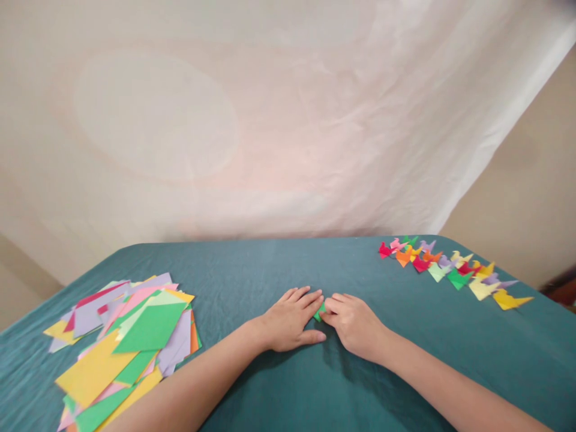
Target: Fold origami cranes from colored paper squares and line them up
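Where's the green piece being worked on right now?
The green piece sits just right of centre in the head view's lower half, on the teal cloth, between the left hand and right hand, partly hidden.

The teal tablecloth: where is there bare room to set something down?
The tablecloth is bare between the paper pile and the left hand, beyond both hands, between the forearms, and between the right hand and the bird-like folded papers. Crowded: the pile at left, the folded papers at right, and around the small green paper between the hands.
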A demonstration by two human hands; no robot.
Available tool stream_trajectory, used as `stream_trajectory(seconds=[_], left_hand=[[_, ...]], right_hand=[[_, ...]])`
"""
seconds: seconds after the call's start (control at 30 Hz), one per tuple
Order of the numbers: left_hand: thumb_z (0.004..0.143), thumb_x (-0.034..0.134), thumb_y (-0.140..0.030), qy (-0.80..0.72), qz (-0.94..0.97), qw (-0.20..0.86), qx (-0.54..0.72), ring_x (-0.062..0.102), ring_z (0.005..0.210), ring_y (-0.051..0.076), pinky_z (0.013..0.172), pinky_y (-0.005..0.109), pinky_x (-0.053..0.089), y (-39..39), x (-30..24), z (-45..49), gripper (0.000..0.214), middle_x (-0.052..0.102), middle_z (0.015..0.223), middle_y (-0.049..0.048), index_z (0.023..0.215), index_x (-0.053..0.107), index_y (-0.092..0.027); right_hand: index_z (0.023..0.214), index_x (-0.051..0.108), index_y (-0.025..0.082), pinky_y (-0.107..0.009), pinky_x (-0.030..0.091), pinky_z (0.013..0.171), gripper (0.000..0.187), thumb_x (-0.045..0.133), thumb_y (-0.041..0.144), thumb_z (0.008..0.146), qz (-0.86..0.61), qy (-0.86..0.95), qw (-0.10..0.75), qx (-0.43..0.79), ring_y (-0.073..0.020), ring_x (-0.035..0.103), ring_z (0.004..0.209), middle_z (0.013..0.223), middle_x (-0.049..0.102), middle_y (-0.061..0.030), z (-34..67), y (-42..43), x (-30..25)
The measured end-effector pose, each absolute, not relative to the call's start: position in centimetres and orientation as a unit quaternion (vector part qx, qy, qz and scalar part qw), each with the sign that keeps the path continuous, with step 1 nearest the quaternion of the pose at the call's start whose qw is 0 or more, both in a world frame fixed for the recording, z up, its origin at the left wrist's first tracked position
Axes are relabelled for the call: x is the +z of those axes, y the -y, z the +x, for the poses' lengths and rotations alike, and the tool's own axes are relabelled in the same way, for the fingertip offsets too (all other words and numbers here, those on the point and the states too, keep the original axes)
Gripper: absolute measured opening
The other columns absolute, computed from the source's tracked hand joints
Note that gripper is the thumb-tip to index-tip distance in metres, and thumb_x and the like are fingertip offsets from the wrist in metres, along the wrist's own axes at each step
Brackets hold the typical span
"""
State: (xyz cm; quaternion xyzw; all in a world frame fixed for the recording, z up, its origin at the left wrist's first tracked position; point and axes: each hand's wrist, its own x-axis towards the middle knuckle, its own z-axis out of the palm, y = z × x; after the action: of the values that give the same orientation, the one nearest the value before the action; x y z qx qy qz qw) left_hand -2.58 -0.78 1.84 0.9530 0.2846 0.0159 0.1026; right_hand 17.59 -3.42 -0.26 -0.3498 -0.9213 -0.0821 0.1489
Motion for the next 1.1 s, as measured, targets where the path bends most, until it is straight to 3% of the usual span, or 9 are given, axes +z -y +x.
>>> stream_trajectory(seconds=[0.3, 0.5, 0.6, 0.93, 1.1], left_hand=[[0.084, 0.029, -0.064, -0.273, 0.953, 0.127, 0.025, 0.017, 0.134, 0.027, 0.107, 0.043, 0.017, 0.3, 2.1, -3.1, 0.071, 0.023, 0.146, 0.0083, 0.14, 0.02, -0.021], [0.084, 0.027, -0.065, -0.275, 0.953, 0.126, 0.015, 0.014, 0.135, 0.026, 0.108, 0.043, 0.014, 0.2, 2.1, -3.3, 0.073, 0.02, 0.147, 0.0085, 0.141, 0.016, -0.02], [0.084, 0.026, -0.065, -0.273, 0.954, 0.122, 0.016, 0.012, 0.135, 0.026, 0.108, 0.043, 0.013, 0.3, 2.0, -3.2, 0.072, 0.019, 0.147, 0.0078, 0.141, 0.016, -0.021], [0.085, 0.026, -0.063, -0.275, 0.955, 0.105, 0.021, 0.013, 0.135, 0.026, 0.108, 0.042, 0.012, 0.3, 1.6, -3.1, 0.07, 0.02, 0.147, 0.0073, 0.141, 0.016, -0.021], [0.086, 0.026, -0.062, -0.275, 0.955, 0.102, 0.03, 0.015, 0.134, 0.026, 0.108, 0.042, 0.013, 0.3, 1.4, -3.1, 0.069, 0.022, 0.146, 0.0075, 0.14, 0.018, -0.021]], right_hand=[[0.082, 0.068, 0.022, -0.029, 0.035, 0.063, 0.021, 0.048, 0.021, 0.088, -0.343, 0.924, 0.167, -0.03, -0.0159, 0.047, 0.073, 0.073, 0.057, -0.0025, 17.6, 3.8, -0.2], [0.088, 0.069, 0.024, -0.026, 0.039, 0.066, 0.032, 0.041, 0.008, 0.087, -0.374, 0.887, 0.261, 0.073, -0.0143, 0.048, 0.074, 0.073, 0.055, -0.0021, 18.0, 3.3, -1.0], [0.092, 0.068, 0.021, -0.027, 0.041, 0.069, 0.033, 0.041, 0.004, 0.084, -0.406, 0.867, 0.285, 0.056, -0.0151, 0.049, 0.077, 0.078, 0.055, -0.0038, 18.5, 2.8, -1.3], [0.093, 0.065, 0.015, -0.031, 0.042, 0.073, 0.02, 0.046, 0.013, 0.087, -0.366, 0.903, 0.201, -0.097, -0.0186, 0.05, 0.086, 0.089, 0.057, -0.0083, 18.2, 2.7, -0.7], [0.093, 0.063, 0.013, -0.034, 0.044, 0.076, 0.019, 0.045, 0.013, 0.087, -0.346, 0.916, 0.173, -0.107, -0.021, 0.051, 0.093, 0.091, 0.06, -0.01, 17.6, 3.3, -0.4]])
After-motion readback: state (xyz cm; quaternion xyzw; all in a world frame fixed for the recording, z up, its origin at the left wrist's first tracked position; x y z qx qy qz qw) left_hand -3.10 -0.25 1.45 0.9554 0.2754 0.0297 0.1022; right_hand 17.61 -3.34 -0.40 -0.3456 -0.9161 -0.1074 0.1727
